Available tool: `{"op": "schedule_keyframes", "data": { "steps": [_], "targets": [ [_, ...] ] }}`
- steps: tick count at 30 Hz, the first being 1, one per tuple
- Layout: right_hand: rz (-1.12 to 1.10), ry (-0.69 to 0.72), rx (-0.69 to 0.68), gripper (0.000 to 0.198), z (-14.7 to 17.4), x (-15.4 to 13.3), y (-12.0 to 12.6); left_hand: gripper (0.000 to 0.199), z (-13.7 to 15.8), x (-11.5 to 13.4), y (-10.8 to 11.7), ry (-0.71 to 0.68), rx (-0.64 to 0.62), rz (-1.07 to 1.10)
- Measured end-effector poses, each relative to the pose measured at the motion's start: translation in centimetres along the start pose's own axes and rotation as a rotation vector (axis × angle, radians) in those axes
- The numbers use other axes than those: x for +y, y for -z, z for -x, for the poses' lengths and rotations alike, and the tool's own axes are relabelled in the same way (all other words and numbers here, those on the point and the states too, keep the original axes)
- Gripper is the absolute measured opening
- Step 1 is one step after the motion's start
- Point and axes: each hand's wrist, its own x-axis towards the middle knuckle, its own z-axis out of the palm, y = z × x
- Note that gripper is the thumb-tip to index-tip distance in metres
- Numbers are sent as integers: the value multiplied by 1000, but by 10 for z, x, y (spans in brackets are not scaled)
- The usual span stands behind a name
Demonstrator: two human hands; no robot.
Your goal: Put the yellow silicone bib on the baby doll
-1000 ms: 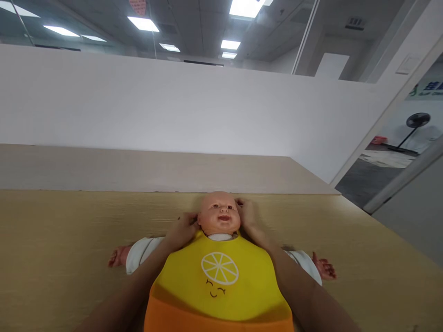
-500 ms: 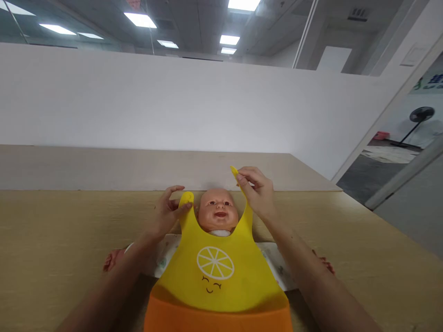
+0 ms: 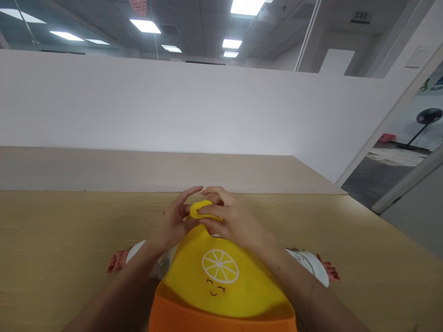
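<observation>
A yellow bib (image 3: 194, 263) with a white citrus slice, a smiling face print and an orange pocket lies over a baby doll (image 3: 119, 261). The doll's head is hidden behind my hands; its arms stretch out to both sides in white sleeves. My right hand (image 3: 230, 214) pinches one neck strap of the bib, pulled across to the left. Close against it, my left hand (image 3: 178, 223) has its fingers closed around the other strap's end. The two strap ends overlap between my fingers; whether they are fastened I cannot tell.
The doll lies on a light wooden table (image 3: 69, 230). Behind runs a paler board (image 3: 138, 170) up to a white wall (image 3: 155, 106) with glass above. On the right, a doorway shows a black standing fan (image 3: 429, 116).
My right hand has brought its strap leftward and down to meet the strap at my left hand, which moved slightly right. The doll's head is now covered from view.
</observation>
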Motion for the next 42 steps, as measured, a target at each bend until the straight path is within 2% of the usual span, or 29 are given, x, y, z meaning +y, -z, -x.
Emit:
{"op": "schedule_keyframes", "data": {
  "steps": [5,8,10,12,14,15,16,18,22,26,28,31,33,35,38,42],
  "targets": [
    [-47,37,-15,15,-3,1,2,77,4,-1,1,0,-9,-80],
    [-128,-46,23,15,-4,2,5,73,3,0,4,5,-39,3],
    [-178,-137,41,15,-3,1,10,62,-2,-4,8,5,62,29],
    [-203,-240,72,16,-3,-1,18,49,-9,-15,15,30,244,-35],
    [-224,-336,119,20,-2,-3,26,43,-17,-32,22,140,368,-153],
    [-246,-379,139,21,-2,-3,30,44,-20,-42,26,224,382,-224],
    [-277,-417,149,21,-2,-3,35,45,-23,-51,28,303,380,-316],
    [-356,-466,144,19,-1,1,47,44,-26,-67,31,347,322,-543],
    [-441,-517,147,20,1,17,87,39,-23,-79,26,185,133,-996],
    [-398,-622,172,24,2,26,146,38,-18,-78,15,138,13,-1284],
    [-359,-707,230,26,2,23,174,40,-18,-77,11,122,-19,-1344],
    [-229,-803,424,27,1,16,210,40,-18,-77,9,125,-22,-1385],
    [-125,-825,528,29,0,12,230,41,-18,-79,10,109,-17,-1401],
    [-46,-823,570,33,-1,11,244,41,-18,-81,10,89,-17,-1416],
    [22,-826,560,35,-4,14,255,41,-18,-83,10,71,-12,-1428],
    [56,-859,528,37,-10,27,249,41,-17,-81,10,71,-21,-1434]
  ]
}}
